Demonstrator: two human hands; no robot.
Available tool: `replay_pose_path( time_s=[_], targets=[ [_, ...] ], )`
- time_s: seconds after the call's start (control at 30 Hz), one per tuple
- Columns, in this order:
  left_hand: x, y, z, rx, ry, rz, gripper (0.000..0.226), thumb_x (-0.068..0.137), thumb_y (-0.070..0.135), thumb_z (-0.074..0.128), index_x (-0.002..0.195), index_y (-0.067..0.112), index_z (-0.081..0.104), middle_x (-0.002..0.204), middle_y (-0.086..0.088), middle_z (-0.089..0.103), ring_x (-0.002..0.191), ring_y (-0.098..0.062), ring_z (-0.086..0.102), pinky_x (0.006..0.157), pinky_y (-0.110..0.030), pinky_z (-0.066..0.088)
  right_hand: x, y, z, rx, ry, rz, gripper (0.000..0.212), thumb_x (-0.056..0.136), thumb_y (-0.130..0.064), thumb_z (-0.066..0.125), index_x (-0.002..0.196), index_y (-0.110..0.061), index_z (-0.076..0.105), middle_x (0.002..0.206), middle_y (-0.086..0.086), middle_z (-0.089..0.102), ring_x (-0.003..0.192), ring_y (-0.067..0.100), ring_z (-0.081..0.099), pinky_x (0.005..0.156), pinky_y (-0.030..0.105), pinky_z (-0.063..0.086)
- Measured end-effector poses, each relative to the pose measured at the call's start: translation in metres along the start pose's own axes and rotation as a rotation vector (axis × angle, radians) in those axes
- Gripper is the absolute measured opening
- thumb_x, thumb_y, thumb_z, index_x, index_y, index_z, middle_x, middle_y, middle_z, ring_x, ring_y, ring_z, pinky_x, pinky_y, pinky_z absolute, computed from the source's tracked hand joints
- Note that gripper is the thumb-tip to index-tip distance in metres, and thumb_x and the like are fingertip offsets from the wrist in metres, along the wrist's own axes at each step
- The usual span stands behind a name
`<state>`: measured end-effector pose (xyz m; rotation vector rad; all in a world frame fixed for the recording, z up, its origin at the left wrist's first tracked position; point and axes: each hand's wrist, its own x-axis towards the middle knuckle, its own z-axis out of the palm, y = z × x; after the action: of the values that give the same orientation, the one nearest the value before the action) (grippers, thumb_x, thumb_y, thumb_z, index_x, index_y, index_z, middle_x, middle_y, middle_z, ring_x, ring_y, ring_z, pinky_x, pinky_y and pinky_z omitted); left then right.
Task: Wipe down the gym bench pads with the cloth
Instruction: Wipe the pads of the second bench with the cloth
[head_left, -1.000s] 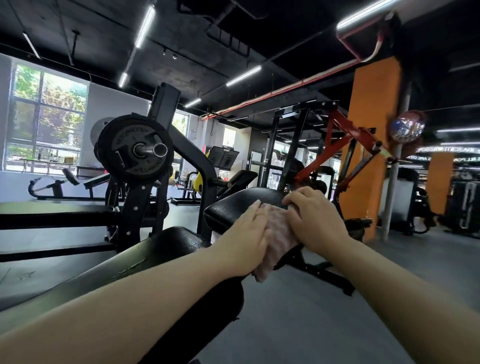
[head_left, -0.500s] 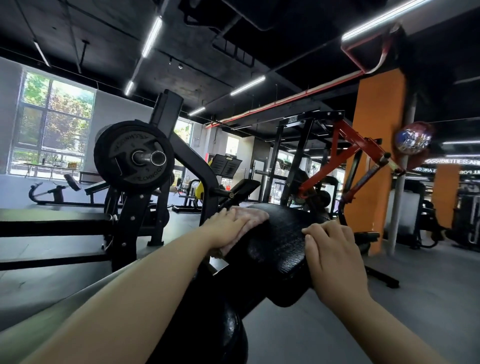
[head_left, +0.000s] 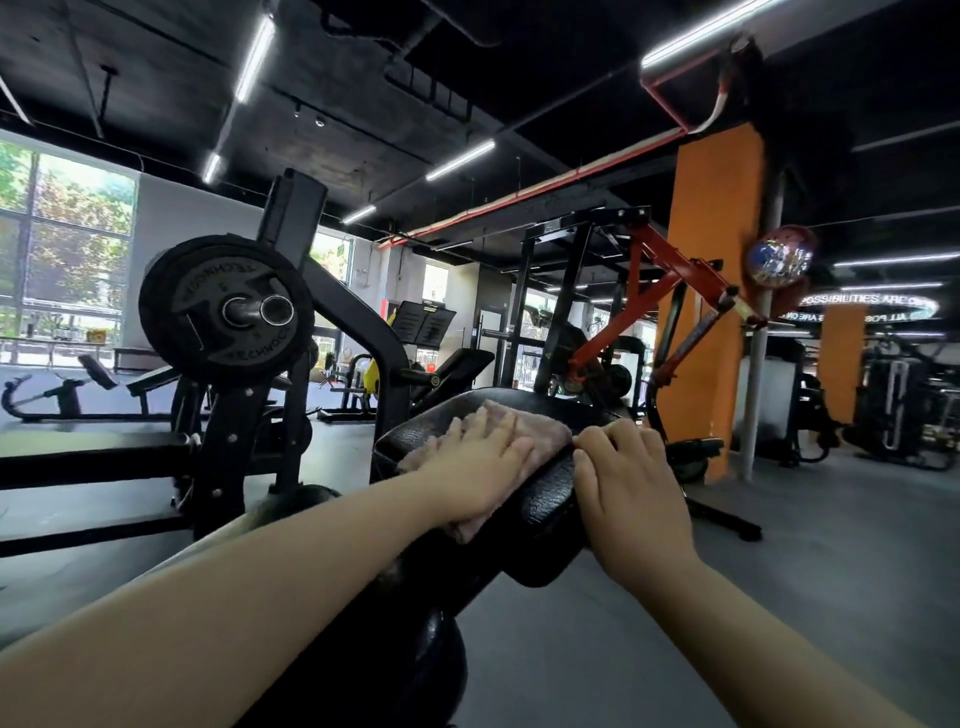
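My left hand, fingers flat, presses pink terry cloth on black textured bench pad; right hand curls over pad's right edge, just beside.

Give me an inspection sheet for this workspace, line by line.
Surface: black pad, textured, tilted.
Job's things: pink cloth spread on the pad.
Clutter: nothing seen.
Hands: left hand flat, pressing the cloth; right hand curled over the pad's right edge, beside the cloth.
Cables: nothing seen.
Surroundings: weight plate on a bar at left; red machine arm behind; orange pillar at right; grey floor.
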<state>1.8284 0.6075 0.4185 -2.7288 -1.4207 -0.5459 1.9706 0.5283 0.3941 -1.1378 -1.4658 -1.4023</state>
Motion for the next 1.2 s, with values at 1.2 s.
replay_pose_path(
  time_s=[1.2],
  targets=[
    [0.015, 0.047, -0.020, -0.045, -0.034, 0.307, 0.058, 0.094, 0.061, 0.021, 0.145, 0.047, -0.001, 0.158, 0.008, -0.009, 0.145, -0.020, -0.009, 0.114, -0.055, -0.003, -0.026, 0.000, -0.015, 0.316, -0.208, 0.285, 0.055, 0.094, -0.060, 0.029, 0.126, -0.016, 0.037, 0.137, 0.007, 0.034, 0.126, 0.021, 0.033, 0.103, 0.033, 0.034]
  ],
)
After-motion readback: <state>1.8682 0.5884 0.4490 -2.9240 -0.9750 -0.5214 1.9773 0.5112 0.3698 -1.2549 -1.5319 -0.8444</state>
